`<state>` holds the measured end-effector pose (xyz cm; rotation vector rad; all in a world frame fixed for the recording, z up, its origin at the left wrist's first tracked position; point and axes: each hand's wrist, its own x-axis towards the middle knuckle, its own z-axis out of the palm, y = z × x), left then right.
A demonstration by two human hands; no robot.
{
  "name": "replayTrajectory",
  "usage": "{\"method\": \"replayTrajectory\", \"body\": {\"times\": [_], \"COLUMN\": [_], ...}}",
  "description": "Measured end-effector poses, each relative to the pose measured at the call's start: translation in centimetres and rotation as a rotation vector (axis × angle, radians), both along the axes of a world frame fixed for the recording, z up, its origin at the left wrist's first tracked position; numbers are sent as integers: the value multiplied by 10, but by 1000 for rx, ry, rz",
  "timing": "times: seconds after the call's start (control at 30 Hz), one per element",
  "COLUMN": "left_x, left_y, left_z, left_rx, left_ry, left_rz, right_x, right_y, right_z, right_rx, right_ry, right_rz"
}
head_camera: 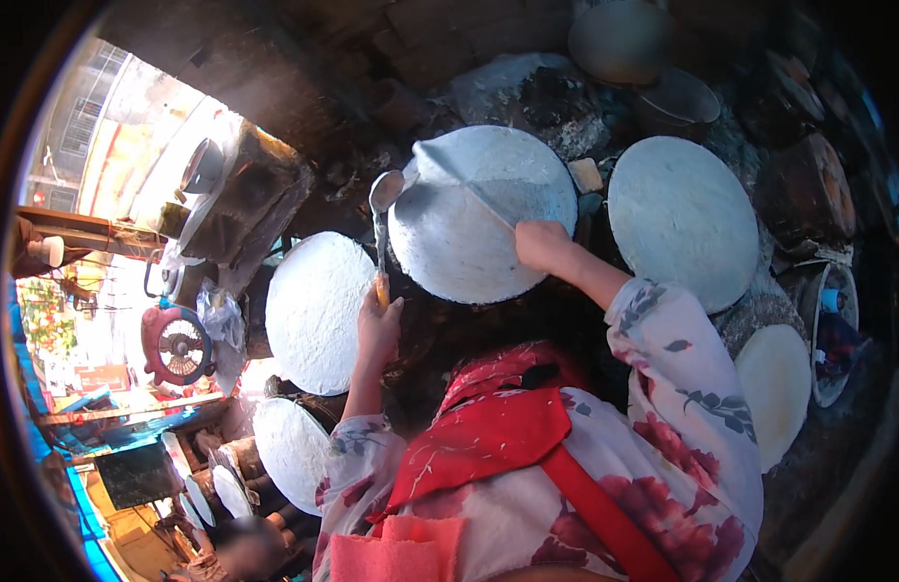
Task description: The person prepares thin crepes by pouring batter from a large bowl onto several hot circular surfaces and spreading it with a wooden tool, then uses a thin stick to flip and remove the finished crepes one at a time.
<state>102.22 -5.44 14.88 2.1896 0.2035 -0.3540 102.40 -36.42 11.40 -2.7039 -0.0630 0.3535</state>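
Note:
My left hand (379, 327) is closed round the orange handle of a metal ladle (387, 190), whose bowl is up beside the left rim of the middle round griddle (449, 247). In my right hand (542, 246) is a thin stick-like spreader (467, 185), which slants across that griddle towards its upper left. A darker patch shows on the griddle's surface near the tool. Left of my left hand, a round griddle (320, 313) bears a white, rough-textured layer. To the right of the middle griddle lies another round griddle (682, 218) with a pale, smooth covering.
More white-covered rounds lie at the lower left (293, 452) and lower right (775, 393). A small pale block (586, 175) sits between two griddles. Further left are a pink fan (178, 346) and a plastic bag (220, 313). A metal basin (835, 327) stands at the right.

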Motion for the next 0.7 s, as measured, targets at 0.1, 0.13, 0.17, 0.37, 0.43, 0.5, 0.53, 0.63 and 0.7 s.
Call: {"method": "replayTrajectory", "body": {"times": [0.1, 0.13, 0.17, 0.37, 0.43, 0.5, 0.53, 0.63, 0.7], "left_x": [-17, -18, -18, -16, -16, -25, -28, -32, -24], "left_y": [13, 18, 24, 8, 8, 18, 19, 16, 9], "left_z": [6, 4, 1, 20, 18, 14, 18, 28, 33], "left_rx": [-113, -94, -75, -206, -237, -292, -285, -261, -243], "left_ry": [9, 29, 49, 137, 160, 191, 188, 193, 173], "left_rz": [44, 43, 42, 148, 161, 208, 210, 198, 185], "right_x": [-17, -12, -1, 55, 24, -10, -7, 21, 67], "right_y": [-1, -11, -27, -42, -26, -26, -32, -60, -77], "right_z": [11, 11, 9, -11, -5, 6, 9, -6, -21], "right_rx": [-34, -70, -105, -62, -97, -71, -101, -164, -117], "right_ry": [-20, -37, -55, 11, 62, 21, 21, -85, -108], "right_rz": [22, -43, -107, 46, 200, 241, 188, -37, -41]}}
